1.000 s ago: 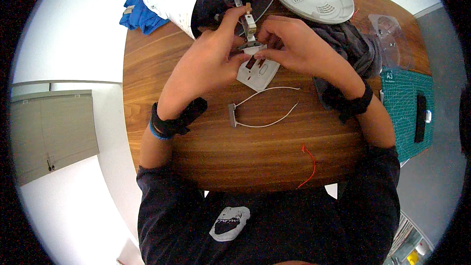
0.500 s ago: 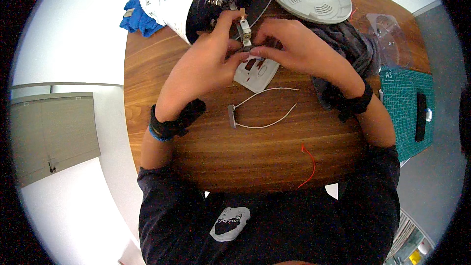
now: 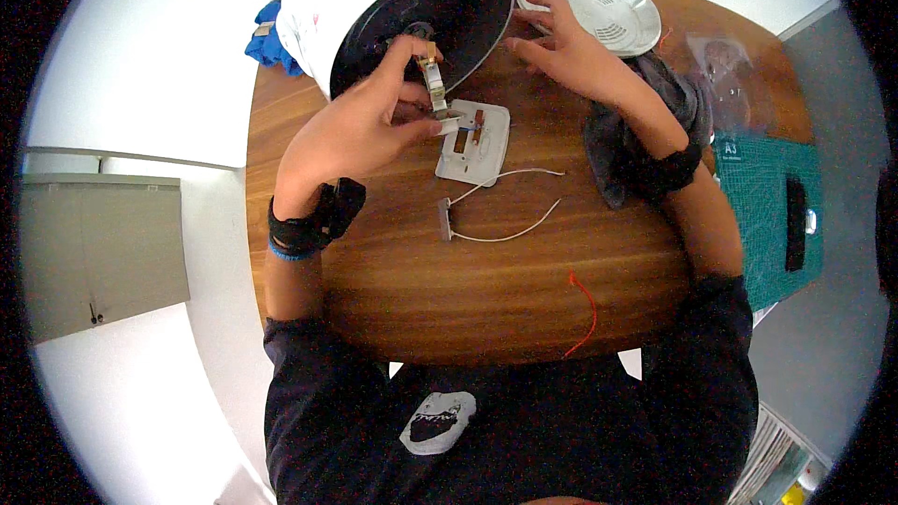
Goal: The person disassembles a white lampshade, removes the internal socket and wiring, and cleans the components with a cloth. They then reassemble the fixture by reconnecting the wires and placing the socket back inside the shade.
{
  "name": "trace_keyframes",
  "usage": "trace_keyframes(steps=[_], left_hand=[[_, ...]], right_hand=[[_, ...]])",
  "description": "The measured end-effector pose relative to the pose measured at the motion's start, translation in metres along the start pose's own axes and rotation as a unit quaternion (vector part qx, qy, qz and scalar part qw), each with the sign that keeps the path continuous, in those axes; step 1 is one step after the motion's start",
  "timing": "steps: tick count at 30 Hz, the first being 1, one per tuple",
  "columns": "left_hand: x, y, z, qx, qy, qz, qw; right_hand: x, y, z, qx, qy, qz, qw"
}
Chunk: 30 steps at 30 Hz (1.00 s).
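My left hand [image 3: 351, 136] pinches a narrow metal-and-white switch mechanism [image 3: 434, 82] with a brass-coloured end, in front of a white cylindrical housing's black inside [image 3: 468, 14]. Just below the mechanism lies a white faceplate [image 3: 486, 157] with slots and brown parts, resting on the table. My right hand [image 3: 566, 45] hovers between the housing and a round white vented cover [image 3: 631, 14]. Its fingers are spread and nothing shows in them. Nearer me lies a small grey block [image 3: 444, 221] with two white wires.
A red wire [image 3: 593, 313] lies near the front edge of the wooden table [image 3: 449, 299]. To the right are a dark grey cloth [image 3: 613, 154], a clear plastic shell [image 3: 725, 70] and a green cutting mat [image 3: 762, 224]. Blue cloth [image 3: 268, 47] sits behind the housing.
My right hand has let go of the mechanism and moved up and right, its fingers now spread. My left hand has shifted left with the mechanism, uncovering more of the faceplate.
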<state>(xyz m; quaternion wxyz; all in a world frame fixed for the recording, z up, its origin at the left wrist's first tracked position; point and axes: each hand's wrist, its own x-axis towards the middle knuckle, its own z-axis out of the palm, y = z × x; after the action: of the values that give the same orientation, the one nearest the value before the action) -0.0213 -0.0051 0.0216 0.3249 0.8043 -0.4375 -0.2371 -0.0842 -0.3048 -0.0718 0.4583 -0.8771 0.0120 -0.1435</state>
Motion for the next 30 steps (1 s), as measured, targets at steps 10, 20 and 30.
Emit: trace_keyframes(steps=[10,20,30], left_hand=[[-0.038,-0.030,-0.012,-0.095,0.026,0.007,0.995],[-0.043,-0.040,0.023,-0.131,0.234,0.056,0.962],[-0.028,-0.036,0.034,-0.043,0.307,0.079,0.947]], right_hand=[[0.039,-0.022,0.040,0.252,-0.230,0.137,0.930],[0.059,-0.065,0.038,-0.058,-0.184,0.022,0.981],[0.036,-0.129,0.034,-0.172,-0.040,-0.022,0.984]])
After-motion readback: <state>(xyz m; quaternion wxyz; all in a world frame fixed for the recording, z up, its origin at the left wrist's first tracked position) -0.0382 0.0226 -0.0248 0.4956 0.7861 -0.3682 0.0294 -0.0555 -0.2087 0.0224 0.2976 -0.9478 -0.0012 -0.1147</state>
